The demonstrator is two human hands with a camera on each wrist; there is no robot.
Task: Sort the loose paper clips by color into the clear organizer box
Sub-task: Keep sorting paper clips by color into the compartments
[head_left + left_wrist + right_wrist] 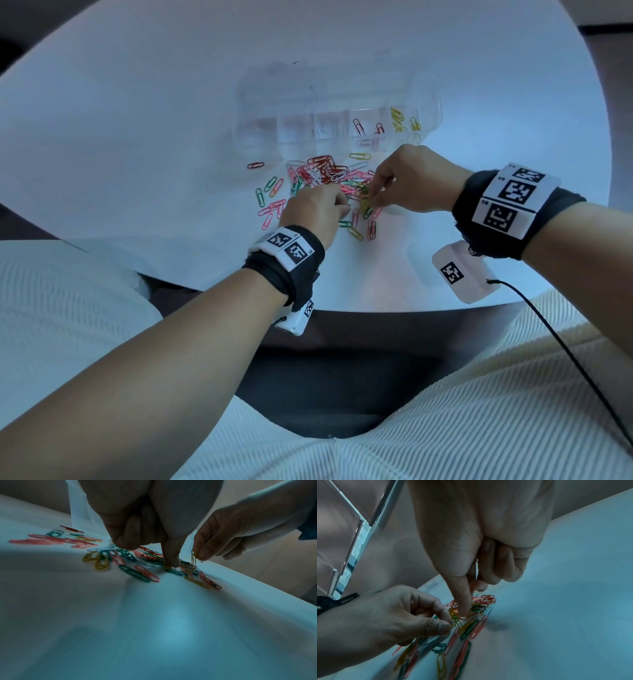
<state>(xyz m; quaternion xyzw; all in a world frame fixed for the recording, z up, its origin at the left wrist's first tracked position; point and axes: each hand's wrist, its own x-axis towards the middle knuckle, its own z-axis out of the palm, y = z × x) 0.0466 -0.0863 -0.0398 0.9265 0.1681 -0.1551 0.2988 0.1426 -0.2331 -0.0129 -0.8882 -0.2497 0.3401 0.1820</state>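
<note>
Right hand (407, 178) pinches yellow paper clips (194, 557) over the pile (329, 174) on the white bench (137, 137), left hand (313, 209) pinches yellow ones too.

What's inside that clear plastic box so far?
The clear organizer box holds yellow clips in its rightmost compartment and red clips beside them. The other compartments look empty, though glare blurs them.

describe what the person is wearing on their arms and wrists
Both forearms are bare. Each wrist has a black fabric band wrapped round it, topped with white tiles printed with black square codes. A white camera box with another code hangs under the right wrist, with a thin black cable running off it. A similar white box sits under the left wrist. No sleeves reach the wrists.
</note>
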